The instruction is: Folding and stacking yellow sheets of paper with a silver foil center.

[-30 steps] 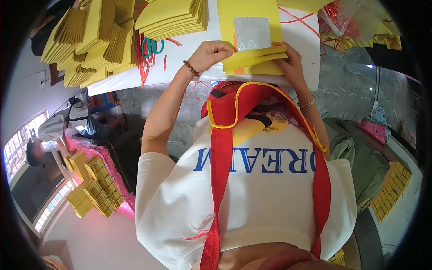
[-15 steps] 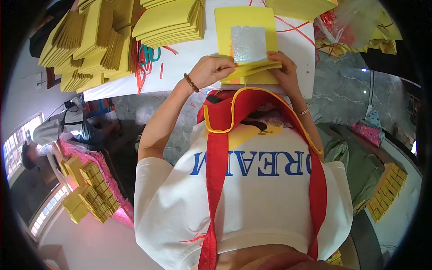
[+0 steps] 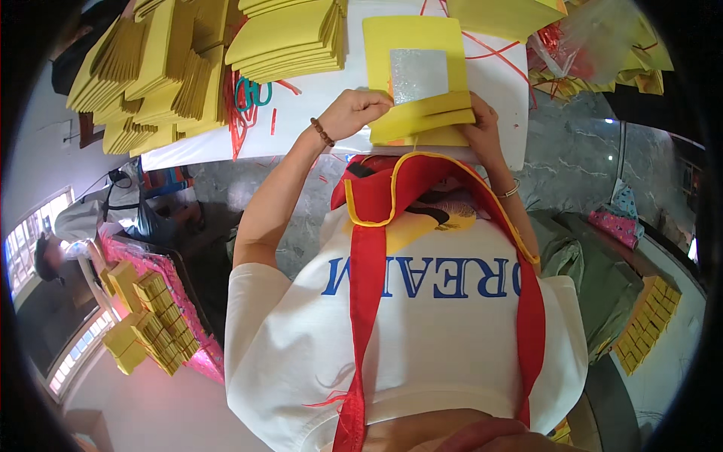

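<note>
Yellow paper sheets (image 3: 375, 60) with a silver square (image 3: 419, 75) on top lie in front of me on the white table. Their near part is doubled into a folded yellow strip (image 3: 422, 118), which overlaps the lower edge of the silver square. My left hand (image 3: 352, 117), closed with thumb and fingers together, pinches the strip's left end. At its right end my right hand (image 3: 483, 126) is closed on the paper, its fingertips partly hidden behind the strip.
Stacks of folded yellow paper (image 3: 286, 41) stand at the far left, with more piles (image 3: 166, 68) beside them. Teal-handled scissors (image 3: 252, 93) and red ribbons (image 3: 493, 47) lie on the white table (image 3: 301, 120). A clear plastic bag (image 3: 587, 45) sits far right. Another person (image 3: 124, 203) is at left.
The folded strip has turned up, so its broad face now shows and covers more of the silver square's lower edge. My right hand has moved slightly down along its end.
</note>
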The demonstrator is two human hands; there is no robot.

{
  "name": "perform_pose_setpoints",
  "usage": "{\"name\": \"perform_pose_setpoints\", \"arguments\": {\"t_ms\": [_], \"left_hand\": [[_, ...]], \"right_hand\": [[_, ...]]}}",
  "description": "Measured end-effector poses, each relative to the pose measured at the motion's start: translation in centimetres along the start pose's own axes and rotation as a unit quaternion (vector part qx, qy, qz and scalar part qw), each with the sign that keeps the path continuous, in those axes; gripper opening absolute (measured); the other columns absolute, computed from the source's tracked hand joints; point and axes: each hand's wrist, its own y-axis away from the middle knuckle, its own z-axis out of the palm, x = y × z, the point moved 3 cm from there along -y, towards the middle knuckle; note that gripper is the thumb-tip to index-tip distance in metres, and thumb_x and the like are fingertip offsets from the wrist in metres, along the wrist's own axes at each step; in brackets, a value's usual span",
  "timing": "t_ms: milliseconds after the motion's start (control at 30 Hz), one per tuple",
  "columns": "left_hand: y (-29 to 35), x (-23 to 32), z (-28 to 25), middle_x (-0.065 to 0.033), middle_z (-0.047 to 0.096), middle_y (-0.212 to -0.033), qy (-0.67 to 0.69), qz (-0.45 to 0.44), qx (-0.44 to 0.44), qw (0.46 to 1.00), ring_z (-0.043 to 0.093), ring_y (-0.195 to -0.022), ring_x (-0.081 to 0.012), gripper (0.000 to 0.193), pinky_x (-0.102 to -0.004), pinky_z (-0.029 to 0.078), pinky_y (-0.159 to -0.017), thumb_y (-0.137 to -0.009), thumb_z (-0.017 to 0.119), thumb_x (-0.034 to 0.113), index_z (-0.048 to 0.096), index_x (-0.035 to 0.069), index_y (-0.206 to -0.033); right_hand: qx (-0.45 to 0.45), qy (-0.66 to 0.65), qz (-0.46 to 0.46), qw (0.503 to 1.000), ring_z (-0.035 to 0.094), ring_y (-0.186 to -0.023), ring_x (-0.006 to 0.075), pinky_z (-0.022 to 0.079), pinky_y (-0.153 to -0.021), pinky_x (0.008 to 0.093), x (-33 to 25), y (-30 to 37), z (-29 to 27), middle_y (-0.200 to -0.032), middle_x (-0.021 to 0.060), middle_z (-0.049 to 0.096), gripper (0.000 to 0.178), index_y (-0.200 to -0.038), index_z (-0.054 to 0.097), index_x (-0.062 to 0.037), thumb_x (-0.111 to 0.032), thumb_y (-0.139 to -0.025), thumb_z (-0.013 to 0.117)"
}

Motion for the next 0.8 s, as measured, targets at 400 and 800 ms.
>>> {"name": "perform_pose_setpoints", "arguments": {"t_ms": [400, 800], "left_hand": [[1.2, 3.0, 0.9, -0.0009, 0.060, -0.077, -0.126, 0.042, -0.004, 0.991, 0.054, -0.072, -0.0073, 0.020, -0.0225, 0.045, -0.064, -0.087, 0.060, 0.018, 0.062, 0.002, -0.099], [0.5, 1.8, 0.3, -0.0097, 0.062, -0.078, -0.070, -0.012, 0.054, 0.996, 0.056, -0.071, -0.0148, 0.022, -0.0275, 0.045, -0.066, -0.089, 0.054, 0.020, 0.061, 0.000, -0.095]], "right_hand": [[0.014, 0.031, -0.013, 0.999, 0.047, -0.115, 0.0178, 0.020, -0.100, 0.0339, -0.5, -0.1, 0.1, -0.112, 0.0026, 0.060, 0.028, -0.105, 0.061, -0.0131, -0.011, -0.078, 0.062], [-0.004, 0.056, 0.038, 0.998, 0.047, -0.113, 0.0181, 0.020, -0.098, 0.0354, -0.7, 0.2, 0.1, -0.119, 0.0047, 0.057, 0.032, -0.110, 0.061, -0.0128, -0.022, -0.079, 0.063]]}}
